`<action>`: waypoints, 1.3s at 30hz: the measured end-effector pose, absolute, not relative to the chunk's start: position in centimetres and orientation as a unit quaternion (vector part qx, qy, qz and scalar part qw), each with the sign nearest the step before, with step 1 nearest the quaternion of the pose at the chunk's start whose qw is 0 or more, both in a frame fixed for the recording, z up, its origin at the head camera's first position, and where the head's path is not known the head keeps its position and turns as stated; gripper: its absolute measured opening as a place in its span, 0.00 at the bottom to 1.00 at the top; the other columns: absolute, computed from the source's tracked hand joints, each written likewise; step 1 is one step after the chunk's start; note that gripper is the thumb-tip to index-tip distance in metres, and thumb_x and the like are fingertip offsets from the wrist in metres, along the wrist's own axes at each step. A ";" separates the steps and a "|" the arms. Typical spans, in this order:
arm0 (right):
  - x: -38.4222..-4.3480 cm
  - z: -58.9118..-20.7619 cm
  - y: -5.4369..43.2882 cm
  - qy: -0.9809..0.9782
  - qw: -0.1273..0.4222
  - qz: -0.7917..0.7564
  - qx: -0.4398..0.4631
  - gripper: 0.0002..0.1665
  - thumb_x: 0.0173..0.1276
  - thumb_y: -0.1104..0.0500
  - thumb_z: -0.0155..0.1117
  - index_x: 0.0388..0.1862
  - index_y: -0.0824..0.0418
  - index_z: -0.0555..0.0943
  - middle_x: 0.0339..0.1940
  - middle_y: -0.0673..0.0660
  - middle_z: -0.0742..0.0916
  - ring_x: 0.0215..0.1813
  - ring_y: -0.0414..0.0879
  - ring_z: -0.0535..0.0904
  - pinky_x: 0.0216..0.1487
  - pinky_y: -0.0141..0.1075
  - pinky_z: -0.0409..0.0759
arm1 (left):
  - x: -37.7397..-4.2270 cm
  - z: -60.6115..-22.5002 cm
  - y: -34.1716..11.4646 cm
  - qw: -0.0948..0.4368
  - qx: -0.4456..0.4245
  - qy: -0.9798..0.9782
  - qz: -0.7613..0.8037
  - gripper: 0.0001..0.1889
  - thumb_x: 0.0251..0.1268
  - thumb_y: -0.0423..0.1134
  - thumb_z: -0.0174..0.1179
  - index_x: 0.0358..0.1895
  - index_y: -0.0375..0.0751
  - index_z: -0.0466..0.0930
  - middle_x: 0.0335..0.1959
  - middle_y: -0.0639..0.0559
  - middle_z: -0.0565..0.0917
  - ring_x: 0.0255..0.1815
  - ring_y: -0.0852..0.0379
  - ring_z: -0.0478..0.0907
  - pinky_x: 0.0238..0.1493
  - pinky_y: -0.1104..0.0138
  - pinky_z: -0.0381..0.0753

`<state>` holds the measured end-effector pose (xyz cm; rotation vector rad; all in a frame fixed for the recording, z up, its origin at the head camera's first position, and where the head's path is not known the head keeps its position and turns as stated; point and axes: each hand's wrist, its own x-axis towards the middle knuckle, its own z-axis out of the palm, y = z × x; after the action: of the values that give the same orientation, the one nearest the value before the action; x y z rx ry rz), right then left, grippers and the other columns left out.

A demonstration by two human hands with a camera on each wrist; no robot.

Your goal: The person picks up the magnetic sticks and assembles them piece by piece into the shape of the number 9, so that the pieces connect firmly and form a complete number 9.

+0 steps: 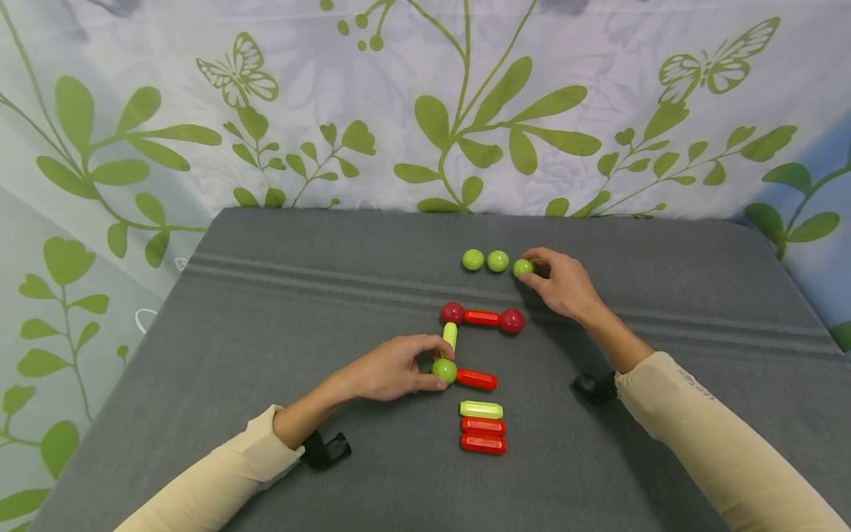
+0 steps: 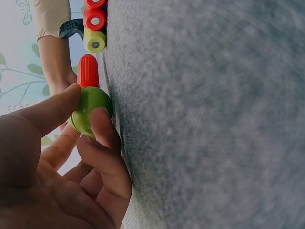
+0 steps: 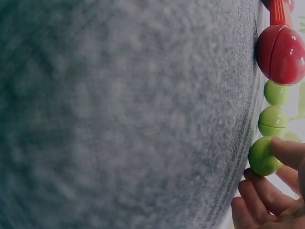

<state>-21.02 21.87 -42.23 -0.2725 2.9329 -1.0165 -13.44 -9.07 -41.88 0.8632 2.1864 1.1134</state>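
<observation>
My left hand (image 1: 397, 367) pinches a green ball (image 1: 445, 371) between thumb and fingers. A red rod (image 1: 477, 380) touches this ball on its right, and a yellow-green rod (image 1: 450, 335) runs from it up to a dark red ball (image 1: 453, 313). Another red rod (image 1: 482, 318) links that ball to a second dark red ball (image 1: 513, 321). Farther back, my right hand (image 1: 561, 284) holds another green ball (image 1: 523, 268) by thumb and fingertips. In the right wrist view this green ball (image 3: 264, 156) is partly covered by the thumb.
Two more green balls, one (image 1: 473, 259) beside the other (image 1: 498, 261), sit left of my right hand. Nearer me lie a yellow-green rod (image 1: 482, 410) and two red rods (image 1: 483, 443) in a stack of rows. A grey cloth-covered table (image 1: 299, 295) meets a leaf-patterned curtain (image 1: 372, 96).
</observation>
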 end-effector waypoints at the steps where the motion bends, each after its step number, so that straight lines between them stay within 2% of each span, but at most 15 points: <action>1: -21.0 -42.2 21.9 0.941 0.013 -0.327 -0.087 0.21 0.74 0.59 0.62 0.62 0.67 0.75 0.53 0.70 0.82 0.53 0.63 0.77 0.53 0.58 0.71 | -13.4 -41.8 -9.0 0.267 0.320 0.810 0.412 0.16 0.65 0.36 0.67 0.55 0.44 0.77 0.43 0.54 0.78 0.17 0.64 0.68 0.25 0.70 0.71; 13: -20.5 -41.8 22.1 0.938 0.000 -0.338 -0.080 0.22 0.74 0.56 0.62 0.61 0.66 0.76 0.54 0.70 0.82 0.55 0.63 0.78 0.55 0.59 0.72 | -13.3 -41.7 -8.9 0.259 0.321 0.817 0.403 0.15 0.65 0.37 0.67 0.54 0.46 0.78 0.42 0.55 0.78 0.16 0.64 0.68 0.24 0.70 0.71; 22: -18.9 -41.0 21.7 0.934 -0.031 -0.342 -0.095 0.22 0.72 0.53 0.64 0.57 0.66 0.77 0.45 0.65 0.85 0.46 0.57 0.79 0.47 0.53 0.74 | -13.4 -41.6 -9.0 0.256 0.317 0.819 0.404 0.15 0.64 0.37 0.68 0.52 0.47 0.79 0.42 0.55 0.79 0.15 0.65 0.68 0.24 0.70 0.70; 26: -17.9 -40.9 21.5 0.931 -0.040 -0.349 -0.104 0.21 0.72 0.52 0.64 0.55 0.65 0.78 0.43 0.63 0.85 0.45 0.56 0.80 0.47 0.52 0.74 | -13.4 -41.6 -8.9 0.256 0.318 0.819 0.404 0.15 0.64 0.37 0.68 0.52 0.47 0.79 0.42 0.55 0.79 0.16 0.65 0.68 0.24 0.70 0.71; 34: -15.7 -40.3 21.6 0.928 -0.036 -0.349 -0.123 0.20 0.72 0.51 0.64 0.54 0.64 0.78 0.44 0.61 0.85 0.49 0.58 0.82 0.50 0.55 0.76 | -13.6 -41.7 -8.8 0.257 0.321 0.819 0.401 0.15 0.65 0.37 0.68 0.53 0.46 0.78 0.42 0.55 0.80 0.19 0.62 0.76 0.26 0.67 0.77; 39: -14.3 -40.1 21.4 0.923 -0.033 -0.358 -0.135 0.20 0.71 0.52 0.65 0.54 0.63 0.78 0.45 0.59 0.85 0.48 0.56 0.81 0.50 0.55 0.76 | -13.6 -41.7 -8.8 0.257 0.322 0.819 0.398 0.15 0.65 0.37 0.68 0.53 0.46 0.79 0.42 0.55 0.81 0.18 0.59 0.78 0.27 0.66 0.77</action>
<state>-14.31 21.44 -40.11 -0.4331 2.9631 -1.1479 -13.58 -8.82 -41.70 0.8735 2.2222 1.0807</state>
